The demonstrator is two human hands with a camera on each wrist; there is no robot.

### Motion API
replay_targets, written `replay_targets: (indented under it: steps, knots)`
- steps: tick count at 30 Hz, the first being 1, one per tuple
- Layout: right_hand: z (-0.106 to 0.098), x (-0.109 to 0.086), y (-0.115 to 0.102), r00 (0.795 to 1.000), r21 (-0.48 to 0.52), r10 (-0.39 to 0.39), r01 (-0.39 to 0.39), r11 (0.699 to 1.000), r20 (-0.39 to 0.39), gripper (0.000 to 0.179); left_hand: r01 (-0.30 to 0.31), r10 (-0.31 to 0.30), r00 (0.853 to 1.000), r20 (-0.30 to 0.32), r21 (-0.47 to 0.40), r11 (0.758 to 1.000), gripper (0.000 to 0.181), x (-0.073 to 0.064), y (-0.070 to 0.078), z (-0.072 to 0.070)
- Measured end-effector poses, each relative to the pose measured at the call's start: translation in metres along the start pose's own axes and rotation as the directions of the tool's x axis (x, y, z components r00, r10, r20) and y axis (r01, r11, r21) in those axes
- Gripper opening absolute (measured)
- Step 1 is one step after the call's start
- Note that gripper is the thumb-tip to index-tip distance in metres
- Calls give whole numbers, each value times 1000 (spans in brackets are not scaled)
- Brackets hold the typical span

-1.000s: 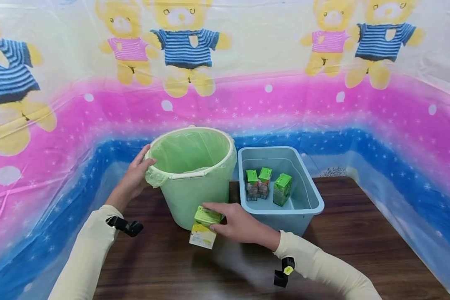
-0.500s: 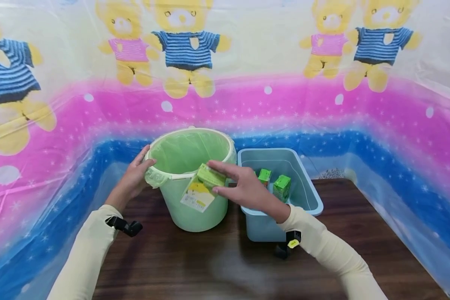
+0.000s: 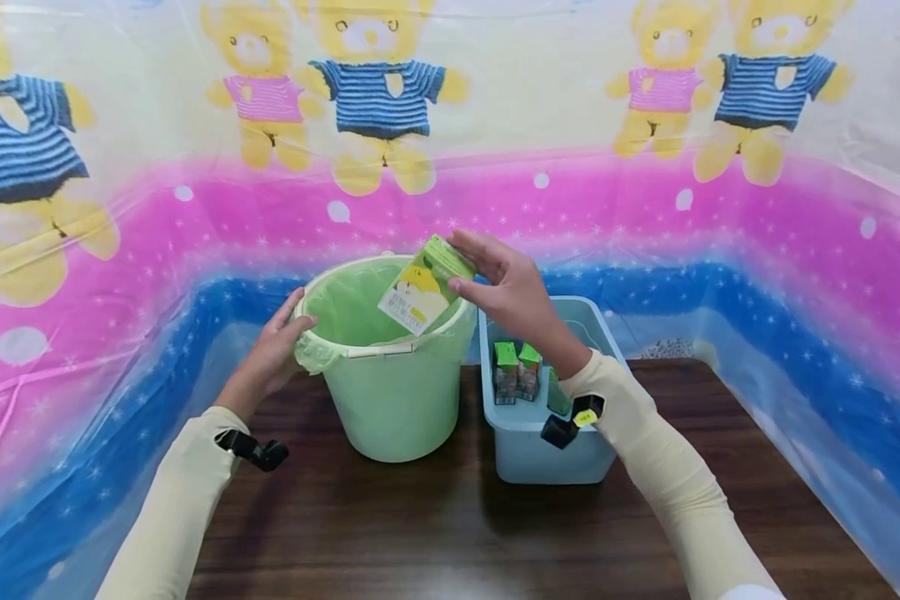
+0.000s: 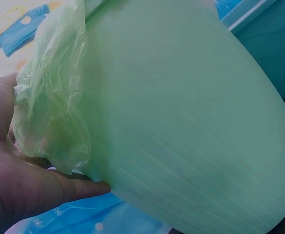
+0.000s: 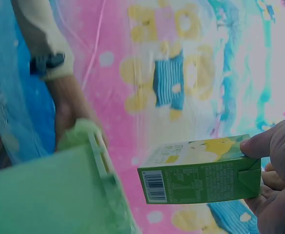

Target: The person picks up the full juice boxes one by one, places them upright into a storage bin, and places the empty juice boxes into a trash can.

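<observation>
My right hand (image 3: 516,293) holds a green, yellow and white juice box (image 3: 420,292) at its green end, tilted, over the right side of a pale green bin's mouth. In the right wrist view the thumb lies on one face of the box and fingers on the other side; a barcode shows on its green side. My left hand (image 3: 272,354) grips the left rim of the bin (image 3: 393,417), thumb over the edge. A thin green plastic liner (image 4: 54,97) is folded over that rim and bunched by the left hand.
A light blue tub (image 3: 551,454) stands on the dark wooden table (image 3: 390,533) right of the bin. Several small green-topped juice boxes (image 3: 505,375) stand in it, partly behind my right forearm. A bear-printed curtain (image 3: 495,108) surrounds the table.
My right hand has lifted the juice box from low in front of the bin up over its mouth, tilting it on the way. My left hand stays at the rim.
</observation>
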State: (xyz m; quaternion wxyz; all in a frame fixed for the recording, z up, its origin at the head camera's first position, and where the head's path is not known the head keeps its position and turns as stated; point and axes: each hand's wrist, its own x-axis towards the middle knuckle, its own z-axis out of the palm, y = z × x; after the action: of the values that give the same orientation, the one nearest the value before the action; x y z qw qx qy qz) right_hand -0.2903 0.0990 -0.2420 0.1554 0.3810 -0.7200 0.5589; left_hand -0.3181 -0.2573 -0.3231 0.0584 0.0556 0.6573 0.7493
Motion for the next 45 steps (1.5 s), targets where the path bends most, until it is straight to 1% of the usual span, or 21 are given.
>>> replay_targets:
  steps: [4,8,12,18,21,24,29,32,38,42,45]
  knots:
    - [-2,15,8,999,4,40,-40,999,-21,60,-2,2,1000,0,-1,1000,74,1,1,-1]
    - [-3,23,21,995,15,97,-96,995,-37,61,9,-9,1000,4,3,1000,74,1,0,0]
    - [-3,32,35,985,-1,163,-163,987,-49,62,4,-4,1000,4,21,1000,74,0,-1,0]
    - [0,44,53,979,-27,199,-201,979,-53,62,-4,4,1000,-1,21,1000,73,0,0,0]
    - [3,51,61,973,-37,229,-230,972,-38,61,-1,1,1000,-6,4,1000,73,0,0,0]
    - [8,57,68,963,-54,269,-270,961,-20,62,1,-1,1000,-14,-2,1000,73,0,1,0]
    - [16,66,75,945,-84,328,-327,941,-2,63,2,-2,1000,-13,-14,1000,74,0,1,0]
    - [20,71,78,936,-98,352,-349,932,25,63,4,-4,1000,-6,-26,1000,74,0,0,0]
    - [29,80,76,928,-120,362,-351,929,87,62,-4,4,1000,-8,-39,999,73,2,-1,1]
    - [35,85,72,918,-173,373,-348,921,137,60,-4,4,1000,-3,-49,999,74,2,-1,1]
    - [38,84,71,914,-215,374,-338,916,156,60,0,0,1000,2,-47,999,74,1,0,1]
